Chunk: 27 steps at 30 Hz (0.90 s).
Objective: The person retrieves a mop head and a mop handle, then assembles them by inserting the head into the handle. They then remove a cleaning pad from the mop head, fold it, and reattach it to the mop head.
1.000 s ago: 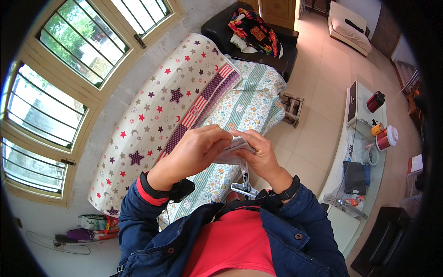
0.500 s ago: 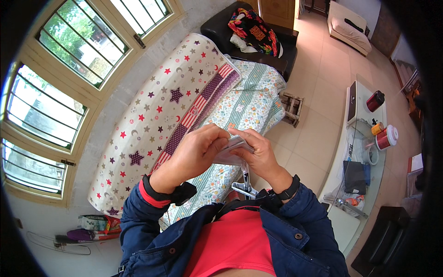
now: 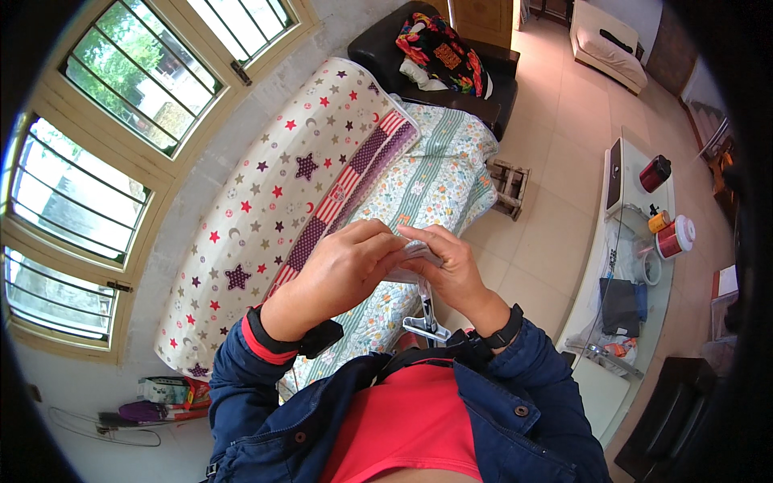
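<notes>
My left hand [image 3: 348,262] and my right hand [image 3: 452,264] meet in front of my chest, both closed on a thin, greyish, see-through plastic piece [image 3: 424,251]. It looks like a pouch or sheet, but the exact kind cannot be made out. Bent left fingers cover much of it. The right thumb presses on its near side, while the index finger lies along the far edge. Just below the hands shows a silver-white T-shaped thing [image 3: 427,325]; whether it touches the plastic I cannot tell.
A star-patterned mat [image 3: 266,201] and a flowered quilt [image 3: 447,153] spread beyond my hands, beside barred windows [image 3: 80,189]. A wooden stool [image 3: 508,189] stands past the quilt. At right, a glass-topped cabinet [image 3: 592,322] bears a dark red flask [image 3: 655,174] and a white-lidded red container [image 3: 675,238].
My left hand has turned and slid over the plastic piece, covering more of it. The piece now looks more bent and bunched at the right fingers. The right hand has hardly moved.
</notes>
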Tool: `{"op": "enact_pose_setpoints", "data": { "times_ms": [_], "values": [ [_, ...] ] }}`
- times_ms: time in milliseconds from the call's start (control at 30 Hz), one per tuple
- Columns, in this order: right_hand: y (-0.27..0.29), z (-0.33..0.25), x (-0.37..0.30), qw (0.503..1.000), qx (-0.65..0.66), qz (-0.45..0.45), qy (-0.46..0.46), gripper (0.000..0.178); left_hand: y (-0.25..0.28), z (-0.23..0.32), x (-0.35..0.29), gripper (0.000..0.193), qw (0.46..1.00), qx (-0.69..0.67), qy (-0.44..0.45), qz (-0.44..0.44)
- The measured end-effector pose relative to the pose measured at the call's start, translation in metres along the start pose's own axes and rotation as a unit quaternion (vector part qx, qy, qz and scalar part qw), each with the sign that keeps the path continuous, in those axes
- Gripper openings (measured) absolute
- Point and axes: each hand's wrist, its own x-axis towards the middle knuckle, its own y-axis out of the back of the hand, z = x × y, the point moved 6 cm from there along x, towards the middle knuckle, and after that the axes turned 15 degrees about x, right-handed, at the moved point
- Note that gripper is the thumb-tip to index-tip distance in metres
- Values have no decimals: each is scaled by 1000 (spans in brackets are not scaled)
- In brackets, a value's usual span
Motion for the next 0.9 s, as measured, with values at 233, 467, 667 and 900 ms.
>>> {"op": "enact_pose_setpoints", "data": {
  "times_ms": [233,467,667,900],
  "values": [
    [2,0,1,1000,4,6,2,48,-5,-1,1,10,999,-19,42,20],
    [2,2,0,999,-24,9,26,34,-6,1,0,10,998,-13,34,43],
    [5,4,-2,998,-30,38,45,24,-13,3,-5,19,999,-14,19,35],
    [10,1,-6,995,-67,31,59,26,-20,0,-17,33,997,-76,11,-20]
  ]
}}
